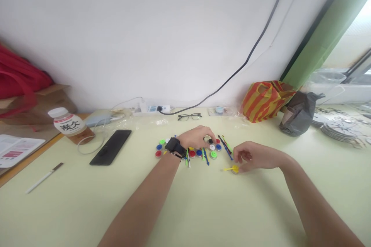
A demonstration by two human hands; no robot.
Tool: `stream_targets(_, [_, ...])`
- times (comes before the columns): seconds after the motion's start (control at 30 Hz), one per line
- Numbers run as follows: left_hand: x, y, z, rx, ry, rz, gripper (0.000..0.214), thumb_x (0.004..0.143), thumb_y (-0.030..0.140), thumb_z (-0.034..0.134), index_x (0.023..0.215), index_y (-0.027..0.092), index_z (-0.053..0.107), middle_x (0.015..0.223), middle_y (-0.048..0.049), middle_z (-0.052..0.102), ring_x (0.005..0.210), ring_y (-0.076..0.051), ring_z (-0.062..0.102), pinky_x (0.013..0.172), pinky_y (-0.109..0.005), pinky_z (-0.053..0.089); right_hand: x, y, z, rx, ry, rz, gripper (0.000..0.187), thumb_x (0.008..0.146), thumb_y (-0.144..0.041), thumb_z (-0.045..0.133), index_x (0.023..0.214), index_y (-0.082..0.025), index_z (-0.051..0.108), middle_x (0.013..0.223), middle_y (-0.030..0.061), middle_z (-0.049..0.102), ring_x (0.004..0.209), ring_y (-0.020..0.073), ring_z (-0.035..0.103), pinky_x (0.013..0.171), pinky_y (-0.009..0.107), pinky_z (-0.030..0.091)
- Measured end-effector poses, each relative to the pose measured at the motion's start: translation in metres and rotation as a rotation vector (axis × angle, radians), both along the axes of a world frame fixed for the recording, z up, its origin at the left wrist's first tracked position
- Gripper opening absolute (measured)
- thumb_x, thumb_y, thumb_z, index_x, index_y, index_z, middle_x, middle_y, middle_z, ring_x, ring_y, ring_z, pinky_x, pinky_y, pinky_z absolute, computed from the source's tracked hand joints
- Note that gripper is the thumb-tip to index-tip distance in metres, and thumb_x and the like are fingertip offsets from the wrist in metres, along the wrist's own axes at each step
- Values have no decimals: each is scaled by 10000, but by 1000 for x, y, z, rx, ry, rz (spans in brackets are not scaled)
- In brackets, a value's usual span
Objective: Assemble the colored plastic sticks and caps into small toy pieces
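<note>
A cluster of small coloured round pieces [188, 150] and thin coloured sticks [224, 144] lies on the pale green table [203, 208]. My left hand [197, 137], with a black watch on the wrist, hovers over the cluster, fingers curled and pinching a small black round piece [210, 141]. My right hand [249, 157] rests on the table to the right, fingers curled on a yellow stick fixed to a yellow round piece [233, 168].
A black phone [111, 146], a bottle [71, 125] and a white pen [43, 178] lie at the left. Glasses [189, 116] and a power strip [150, 109] sit by the wall. A striped bag [265, 100], a dark bag [298, 114] and stacked plates [339, 127] stand at the right.
</note>
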State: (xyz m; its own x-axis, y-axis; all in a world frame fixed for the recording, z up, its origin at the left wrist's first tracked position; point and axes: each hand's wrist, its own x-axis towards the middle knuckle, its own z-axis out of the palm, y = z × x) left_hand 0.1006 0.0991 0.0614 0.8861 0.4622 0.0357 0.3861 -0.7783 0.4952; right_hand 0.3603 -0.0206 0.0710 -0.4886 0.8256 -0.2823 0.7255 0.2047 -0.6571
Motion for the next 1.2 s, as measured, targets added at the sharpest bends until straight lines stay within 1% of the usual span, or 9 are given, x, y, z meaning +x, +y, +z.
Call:
stream_targets(0.2, [0,-1,7,20,-76,80,228,861,293,707,1076,242,761,1158,-55,693,1099,-247,620,917,-318,484,-6,2,-8,-137,118,-16,178,816,-384,725,839,-209,704,762,16,650,711,173,578,632,276,442])
stream_targets(0.4, [14,-22,30,-66,-435,106,241,999,359,536,1070,208,711,1061,-49,741,949,-184,680,849,-299,524,-14,10,-12,-25,620,-312,353,877,-451,730,1126,-220,634,768,15,637,633,149,551,584,281,434])
stream_targets(0.5, [24,-34,35,-158,-523,41,242,974,363,596,1139,216,697,1107,-58,738,999,-184,696,864,-287,543,-23,16,-19,-10,797,-421,283,911,-425,689,1084,-211,621,722,9,631,622,148,563,607,293,451])
stream_targets(0.67, [34,-38,28,-117,-537,19,161,906,268,657,1018,194,745,1058,-57,734,892,-162,702,828,-272,551,-31,20,-28,-49,931,-507,210,843,-308,694,1004,-202,611,705,11,636,684,178,619,668,315,484])
stream_targets(0.77, [34,-35,23,-129,-513,18,128,870,211,648,921,170,759,950,-52,733,806,-151,694,750,-252,536,-33,18,-26,-56,898,-484,175,816,-291,672,943,-206,586,697,0,614,664,170,593,655,311,466])
stream_targets(0.83, [34,-35,21,-159,-487,17,126,854,192,641,890,161,758,854,-38,728,760,-148,679,703,-243,517,-34,17,-24,-31,849,-462,132,825,-290,631,907,-213,564,645,-39,529,586,129,494,588,272,395])
stream_targets(0.97, [37,-37,15,-259,-433,2,81,844,190,650,820,148,715,758,-17,703,689,-136,638,613,-230,464,-24,21,-30,131,656,-545,113,867,-311,510,922,-225,560,620,-70,390,528,111,328,519,253,264])
stream_targets(1.1, [46,-40,4,-267,-290,-64,171,795,238,762,704,144,652,723,-12,687,693,-139,636,628,-237,453,-3,35,-52,431,184,-692,267,848,-310,499,1059,-213,630,629,-34,503,586,165,471,587,289,364])
stream_targets(1.2, [51,-41,-7,-235,-172,-133,123,748,223,815,747,153,714,745,-9,707,705,-145,642,660,-252,467,6,40,-67,428,-44,-632,268,866,-317,497,1039,-198,664,660,5,604,654,203,578,636,312,411])
